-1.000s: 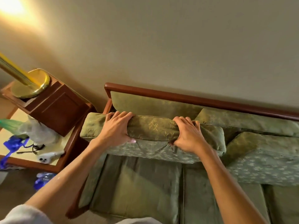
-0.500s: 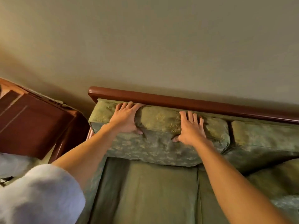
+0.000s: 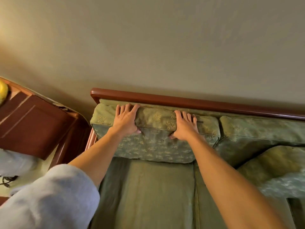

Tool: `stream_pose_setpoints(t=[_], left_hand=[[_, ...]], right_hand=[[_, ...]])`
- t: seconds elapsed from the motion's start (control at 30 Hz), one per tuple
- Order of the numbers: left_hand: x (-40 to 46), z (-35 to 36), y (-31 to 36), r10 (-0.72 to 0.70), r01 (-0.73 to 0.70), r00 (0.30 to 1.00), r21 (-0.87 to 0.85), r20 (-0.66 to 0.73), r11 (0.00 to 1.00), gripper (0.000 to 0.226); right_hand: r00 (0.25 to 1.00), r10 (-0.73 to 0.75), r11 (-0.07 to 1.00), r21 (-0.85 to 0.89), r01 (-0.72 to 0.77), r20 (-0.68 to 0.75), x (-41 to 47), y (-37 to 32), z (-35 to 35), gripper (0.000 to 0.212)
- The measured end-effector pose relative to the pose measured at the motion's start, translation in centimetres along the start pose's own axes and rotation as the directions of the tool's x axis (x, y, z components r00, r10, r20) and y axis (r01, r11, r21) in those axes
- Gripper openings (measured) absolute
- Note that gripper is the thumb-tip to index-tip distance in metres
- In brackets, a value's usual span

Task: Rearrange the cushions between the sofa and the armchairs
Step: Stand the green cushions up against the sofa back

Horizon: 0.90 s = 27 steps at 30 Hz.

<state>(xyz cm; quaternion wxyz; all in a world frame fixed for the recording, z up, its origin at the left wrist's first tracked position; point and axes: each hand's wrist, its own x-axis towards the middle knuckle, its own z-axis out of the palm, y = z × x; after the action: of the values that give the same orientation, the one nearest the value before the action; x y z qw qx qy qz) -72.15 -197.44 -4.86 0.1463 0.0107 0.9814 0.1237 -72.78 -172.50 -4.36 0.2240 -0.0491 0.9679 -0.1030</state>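
A green patterned back cushion (image 3: 155, 144) stands upright at the sofa's left end, against the wooden back rail (image 3: 181, 101). My left hand (image 3: 126, 119) and my right hand (image 3: 184, 125) both clasp its top edge, fingers over the top and thumbs on the front face. A second back cushion (image 3: 260, 129) stands to its right. A third green cushion (image 3: 277, 164) lies tilted on the seat at the right. The sofa seat (image 3: 156, 195) lies below my arms.
A dark wooden side table (image 3: 33, 123) stands left of the sofa, with a yellow lamp base (image 3: 3, 91) at the frame's edge and a black cable (image 3: 7, 179) on its lower shelf. The beige wall rises behind the sofa.
Both hands have pushed the cushion back from a raised, tilted position until it stands against the back rail. The view has shifted closer and to the right.
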Motion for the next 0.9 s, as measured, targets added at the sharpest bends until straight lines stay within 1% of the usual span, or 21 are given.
stream_pose_setpoints(t=[0.03,0.1,0.17,0.2,0.27,0.33,0.37,0.4,0.43,0.57,0.63,0.67,0.77,0.83,0.9], left_hand=[[-1.3,-0.2,0.7,-0.05,0.049,0.999,-0.054,-0.012,0.997,0.119],[-4.8,-1.0,2.3,-0.157,0.137,0.986,-0.259,-0.056,0.956,0.112],[-9.0,-2.3,4.1,-0.246,0.17,0.964,-0.472,-0.103,0.865,0.106],[-11.3,-2.9,5.1,-0.274,0.16,0.954,-0.565,-0.122,0.81,0.102],[-16.1,-3.9,7.8,-0.293,0.091,0.944,-0.729,-0.155,0.679,0.093],[-20.0,-5.1,11.0,-0.271,0.033,0.952,-0.83,-0.144,0.557,0.085],[-21.3,-5.6,12.5,-0.253,0.019,0.959,-0.856,-0.131,0.516,0.084],[-22.3,-6.0,13.9,-0.225,0.002,0.966,-0.87,-0.126,0.493,0.083],[-23.0,-6.6,15.2,-0.188,-0.023,0.973,-0.87,-0.132,0.493,0.083],[-26.0,-9.3,20.4,-0.033,-0.169,0.974,-0.811,-0.226,0.56,0.081],[-27.5,-10.2,22.9,0.015,-0.21,0.969,-0.788,-0.247,0.579,0.083],[-28.4,-10.6,24.5,0.044,-0.233,0.966,-0.777,-0.257,0.585,0.085],[-31.5,-10.5,30.1,0.131,-0.323,0.942,-0.732,-0.309,0.6,0.083],[-33.6,-9.4,34.1,0.187,-0.381,0.922,-0.709,-0.339,0.593,0.081],[-36.0,-7.8,38.5,0.238,-0.414,0.91,-0.699,-0.341,0.582,0.08]], right_hand=[[0.999,0.005,0.997,0.074,-0.003,-0.033,-1.3,-0.3,-0.4,0.114],[0.989,0.051,0.958,0.287,-0.01,-0.136,-5.0,-0.9,-1.3,0.109],[0.97,0.134,0.853,0.522,-0.008,-0.204,-9.7,-1.4,-2.4,0.106],[0.961,0.165,0.785,0.619,0.008,-0.222,-12.1,-1.6,-2.7,0.103],[0.944,0.208,0.657,0.752,0.058,-0.255,-16.9,-1.9,-3.4,0.1],[0.931,0.252,0.559,0.825,0.085,-0.266,-21.4,-2.0,-4.1,0.097],[0.928,0.264,0.526,0.846,0.09,-0.263,-23.2,-1.9,-4.4,0.095],[0.926,0.269,0.504,0.858,0.099,-0.265,-24.9,-1.8,-4.9,0.095],[0.923,0.269,0.492,0.863,0.114,-0.276,-26.5,-1.5,-5.3,0.095],[0.905,0.243,0.466,0.86,0.208,-0.351,-32.8,1.0,-7.6,0.094],[0.892,0.241,0.436,0.864,0.254,-0.383,-35.7,2.7,-8.6,0.093],[0.881,0.247,0.429,0.86,0.275,-0.404,-37.1,3.9,-9.1,0.09],[0.835,0.288,0.448,0.837,0.315,-0.469,-41.7,8.4,-9.9,0.082],[0.805,0.318,0.463,0.823,0.329,-0.5,-44.9,11.8,-10.0,0.085],[0.772,0.353,0.476,0.812,0.338,-0.528,-48.7,15.4,-9.8,0.089]])
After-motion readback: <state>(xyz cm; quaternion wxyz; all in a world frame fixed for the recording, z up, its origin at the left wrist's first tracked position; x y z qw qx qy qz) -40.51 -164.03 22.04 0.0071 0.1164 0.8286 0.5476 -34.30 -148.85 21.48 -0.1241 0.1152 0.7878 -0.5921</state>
